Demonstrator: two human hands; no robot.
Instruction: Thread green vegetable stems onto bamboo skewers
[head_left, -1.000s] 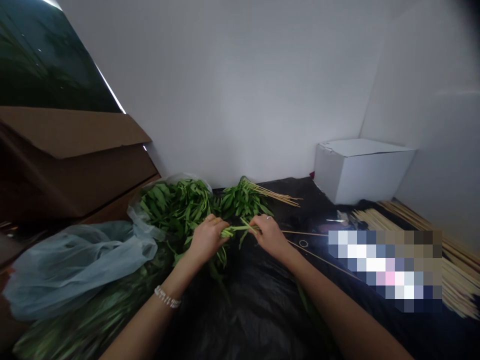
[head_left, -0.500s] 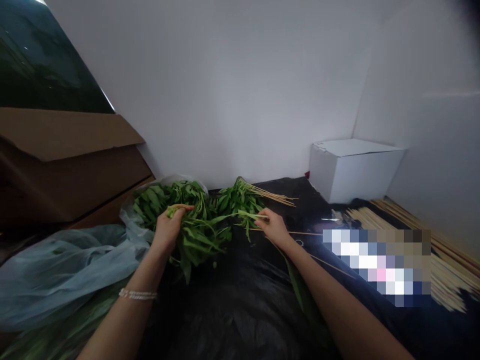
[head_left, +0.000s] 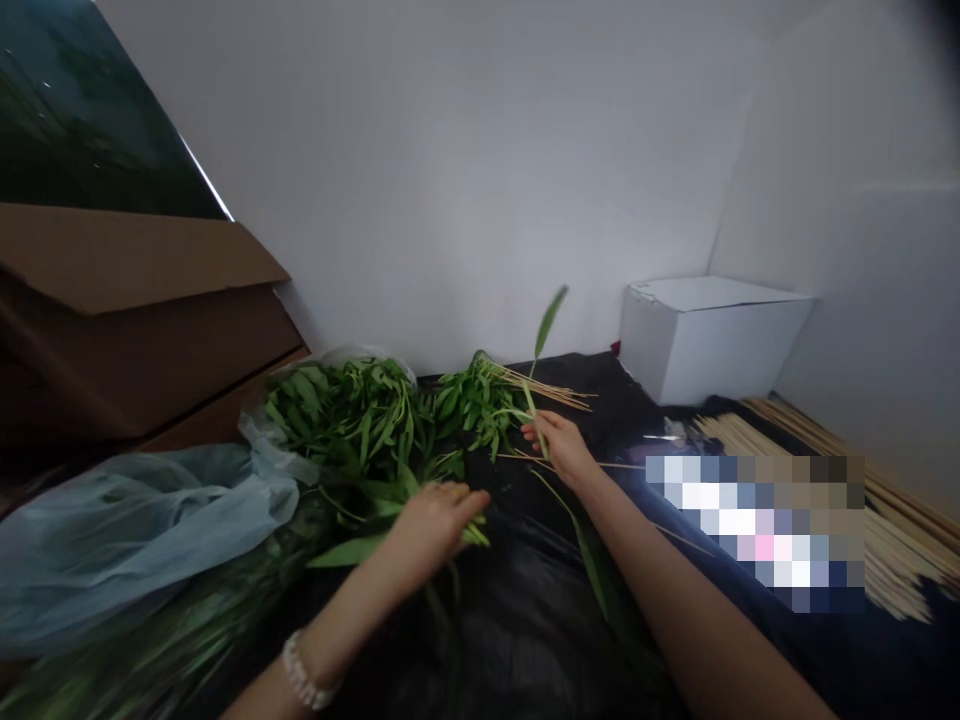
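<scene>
My left hand (head_left: 431, 520) is closed around a bunch of leafy green stems (head_left: 477, 533), their cut ends poking out past the fingers and leaves trailing left. To its right, my right hand (head_left: 561, 447) pinches a single pale green stem (head_left: 531, 402) held upright, a long narrow leaf (head_left: 551, 322) at its tip. Behind my left hand lies a heap of leafy greens (head_left: 349, 405) in a clear plastic bag. Beside it is a smaller bundle of greens (head_left: 476, 395) with thin wooden sticks (head_left: 559, 388) reaching out to the right.
Black plastic sheeting (head_left: 517, 610) covers the work surface. At left are a bluish plastic bag (head_left: 150, 530) and a cardboard box (head_left: 142, 330). A white box (head_left: 720, 340) stands at the back right, with many wooden sticks (head_left: 900, 560) in front. A pixelated patch hides something there.
My left hand has moved right and nearer to me, carrying its stems off the heap. My right hand has stayed about in place, while its stem has swung from lying sideways to upright.
</scene>
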